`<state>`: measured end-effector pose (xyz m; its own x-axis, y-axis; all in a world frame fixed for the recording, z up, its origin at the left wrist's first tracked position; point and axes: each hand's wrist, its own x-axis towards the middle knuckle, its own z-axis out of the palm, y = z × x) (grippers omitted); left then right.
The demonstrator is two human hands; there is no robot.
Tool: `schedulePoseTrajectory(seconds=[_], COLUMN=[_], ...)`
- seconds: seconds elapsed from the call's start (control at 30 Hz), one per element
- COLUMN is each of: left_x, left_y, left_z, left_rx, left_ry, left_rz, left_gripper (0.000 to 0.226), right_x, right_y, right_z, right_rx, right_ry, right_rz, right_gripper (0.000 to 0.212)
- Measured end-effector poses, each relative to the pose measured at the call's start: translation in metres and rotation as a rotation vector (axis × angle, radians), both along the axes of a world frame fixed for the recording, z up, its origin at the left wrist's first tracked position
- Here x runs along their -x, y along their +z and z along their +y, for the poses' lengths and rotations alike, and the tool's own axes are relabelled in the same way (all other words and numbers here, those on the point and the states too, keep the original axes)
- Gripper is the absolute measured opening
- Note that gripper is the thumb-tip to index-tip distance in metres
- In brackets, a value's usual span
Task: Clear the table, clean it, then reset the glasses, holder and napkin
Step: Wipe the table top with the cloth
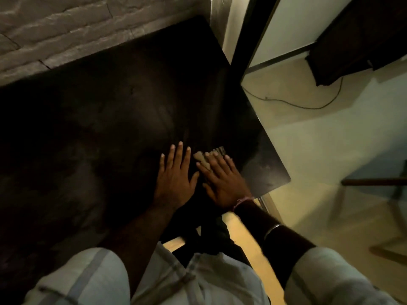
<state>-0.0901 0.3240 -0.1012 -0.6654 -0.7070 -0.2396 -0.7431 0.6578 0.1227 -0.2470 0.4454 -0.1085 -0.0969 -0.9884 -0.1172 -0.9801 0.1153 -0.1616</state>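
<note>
**Wiping pass near the table's right corner**

Head view: dark table, dim light. Left hand flat on the top, fingers straight and spread, holding nothing. Right hand just beside it, fingers straight, pressing a pale cloth onto the surface. No glasses, holder or napkin in sight.

Risk, as I judge it: the cloth lies near the table edge, so a hard stroke could push it off.

Around: stone wall behind, cable on the floor, chair to the right. Nothing blocks the hands.
</note>
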Motion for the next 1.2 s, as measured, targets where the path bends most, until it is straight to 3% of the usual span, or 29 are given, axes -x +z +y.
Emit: schedulePoseTrajectory(seconds=[0.07,0.17,0.2,0.23,0.33,0.4,0.47,0.57,0.63,0.67,0.8,0.83,0.87,0.97,1.03,1.17,1.2], left_x=[-0.011,-0.022,-0.023,-0.025,-0.028,-0.028,-0.029,-0.028,-0.026,-0.025,-0.023,-0.024,-0.023,-0.024,-0.025,-0.028,-0.029], left_y=[0.004,0.008,0.009,0.011,0.017,0.02,0.023,0.025,0.025,0.025,0.027,0.028,0.029,0.028,0.028,0.028,0.028], left_z=[0.013,0.025,0.026,0.027,0.03,0.029,0.028,0.024,0.024,0.024,0.023,0.022,0.022,0.021,0.022,0.017,0.014], left_rx=[-0.002,-0.005,-0.009,-0.011,-0.04,-0.08,-0.126,-0.166,-0.171,-0.169,-0.173,-0.17,-0.169,-0.173,-0.163,-0.157,-0.155], left_ry=[-0.019,-0.03,-0.03,-0.03,-0.044,-0.041,-0.046,-0.048,-0.037,-0.033,-0.027,-0.028,-0.034,-0.033,-0.035,-0.027,-0.036], left_rz=[-0.003,-0.011,-0.02,-0.03,-0.067,-0.085,-0.106,-0.131,-0.132,-0.131,-0.128,-0.115,-0.105,-0.103,-0.102,-0.077,-0.069], left_gripper=[0.083,0.088,0.089,0.09,0.093,0.097,0.101,0.105,0.106,0.107,0.108,0.108,0.108,0.109,0.11,0.109,0.108], right_x=[0.025,0.028,0.013,-0.004,-0.047,-0.033,-0.001,0.032,0.019,0.006,0.004,0.022,0.04,0.071,0.06,0.036,0.044], right_y=[-0.002,0.001,0.002,0.003,0.005,0.005,0.003,0.004,0.005,0.005,0.007,0.004,0.003,0.003,0.002,0.002,0.002], right_z=[0.015,0.028,0.026,0.024,0.035,0.046,0.056,0.057,0.039,0.03,0.037,0.041,0.044,0.034,0.01,-0.013,-0.017], right_rx=[0.004,0.024,0.033,0.022,-0.035,-0.02,0.003,0.033,0.029,0.017,0.003,0.008,0.017,0.013,0.01,0.035,0.052], right_ry=[-0.212,-0.813,-0.879,-0.831,-0.319,-0.112,-0.212,-0.773,-0.979,-0.925,-0.173,-0.15,-0.242,-0.824,-0.876,-0.091,-0.034], right_rz=[0.025,0.036,0.043,0.028,-0.003,0.006,0.012,0.048,0.024,-0.009,-0.017,-0.006,0.017,0.066,0.068,0.002,0.005], right_gripper=[0.069,0.07,0.071,0.073,0.07,0.067,0.067,0.066,0.07,0.072,0.07,0.069,0.069,0.067,0.069,0.069,0.068])
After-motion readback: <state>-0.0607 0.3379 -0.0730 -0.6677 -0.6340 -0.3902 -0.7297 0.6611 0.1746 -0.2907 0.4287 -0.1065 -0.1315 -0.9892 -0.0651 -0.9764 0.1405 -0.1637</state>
